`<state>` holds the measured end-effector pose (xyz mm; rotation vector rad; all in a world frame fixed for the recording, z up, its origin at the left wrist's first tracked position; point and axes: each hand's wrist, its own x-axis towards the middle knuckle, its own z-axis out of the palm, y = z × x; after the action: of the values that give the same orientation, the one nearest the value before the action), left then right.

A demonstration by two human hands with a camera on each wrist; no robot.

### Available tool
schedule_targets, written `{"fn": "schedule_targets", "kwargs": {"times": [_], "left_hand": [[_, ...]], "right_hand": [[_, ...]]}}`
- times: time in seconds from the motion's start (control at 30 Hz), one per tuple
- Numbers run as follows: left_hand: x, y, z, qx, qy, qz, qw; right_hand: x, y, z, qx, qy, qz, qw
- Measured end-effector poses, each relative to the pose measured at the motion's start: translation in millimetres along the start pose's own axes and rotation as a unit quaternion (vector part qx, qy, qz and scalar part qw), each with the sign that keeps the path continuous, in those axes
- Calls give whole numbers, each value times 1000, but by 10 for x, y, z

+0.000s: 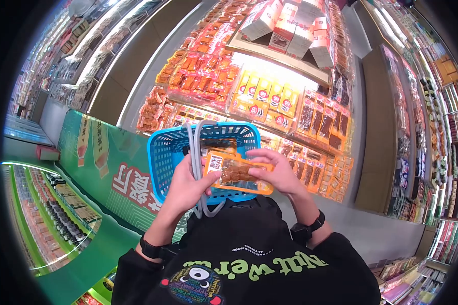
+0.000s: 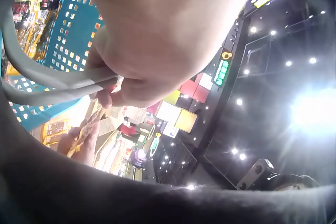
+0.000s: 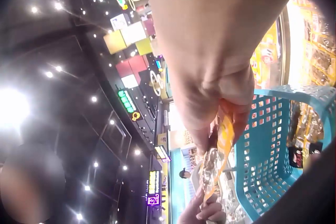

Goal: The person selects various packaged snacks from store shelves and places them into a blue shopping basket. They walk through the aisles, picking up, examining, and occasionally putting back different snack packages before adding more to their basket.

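An orange-edged snack packet [image 1: 234,177] with a clear window showing brown pieces is held face up above the blue shopping basket [image 1: 156,170]. My left hand [image 1: 184,187] pinches its left end, thumb on the front. The basket's two grey handles [image 1: 194,147] pass by this hand's fingers, seen also in the left wrist view. At the other end my right hand [image 1: 281,174] grips the packet, its thumb on the window and fingers by the upper edge. Other packets [image 2: 32,29] lie inside the basket, partly hidden behind the held one.
Beyond the basket a sloping display holds yellow packets [image 1: 269,94], red packets [image 1: 201,71] and white boxes [image 1: 290,30]. A green printed panel [image 1: 122,152] stands at the left. Stocked shelves [image 1: 402,127] line the right.
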<state>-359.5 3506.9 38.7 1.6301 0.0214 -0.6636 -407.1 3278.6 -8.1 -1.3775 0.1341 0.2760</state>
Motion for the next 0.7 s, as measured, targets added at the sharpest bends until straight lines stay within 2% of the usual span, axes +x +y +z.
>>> {"fn": "schedule_targets", "kwargs": {"times": [0.03, 0.07, 0.13, 0.2, 0.27, 0.3, 0.33, 0.4, 0.43, 0.47, 0.53, 0.57, 0.63, 0.7], "left_hand": [[29, -54, 7, -10, 9, 8, 1000], [37, -58, 28, -10, 11, 5, 1000], [51, -30, 80, -46, 43, -19, 998], [30, 6, 119, -5, 48, -28, 998], [26, 22, 164, 16, 100, -56, 993], [23, -8, 183, 18, 100, -49, 994], [10, -9, 201, 27, 90, -52, 994], [-38, 10, 238, 16, 145, -87, 985], [-67, -7, 258, 25, 140, -89, 986], [-97, -23, 274, 28, 165, -95, 981], [-150, -60, 322, 39, 188, -96, 977], [-183, -71, 337, 23, 208, -107, 972], [-267, -101, 349, 14, 231, -118, 966], [-375, -147, 359, -30, 276, -118, 953]], "right_hand": [[12, 123, -88, 66, -76, 37, 994], [8, 196, -129, 67, -78, 39, 994], [-16, 320, -199, 41, -143, 84, 985], [-52, 452, -385, 38, -140, 80, 986], [-99, 616, -631, 125, 17, 53, 991], [-100, 819, -756, 175, 112, 56, 977], [-110, 1014, -883, 183, 122, 55, 974], [-103, 1356, -1089, 222, 294, 54, 928], [-68, 1518, -1146, 211, 331, 74, 917], [16, 1751, -1200, 219, 335, 74, 914], [282, 2280, -1291, 130, 363, 163, 908], [437, 2433, -1275, 140, 364, 161, 907], [735, 2671, -1216, 49, 359, 159, 918], [970, 3109, -1227, 31, 369, 155, 916]]}}
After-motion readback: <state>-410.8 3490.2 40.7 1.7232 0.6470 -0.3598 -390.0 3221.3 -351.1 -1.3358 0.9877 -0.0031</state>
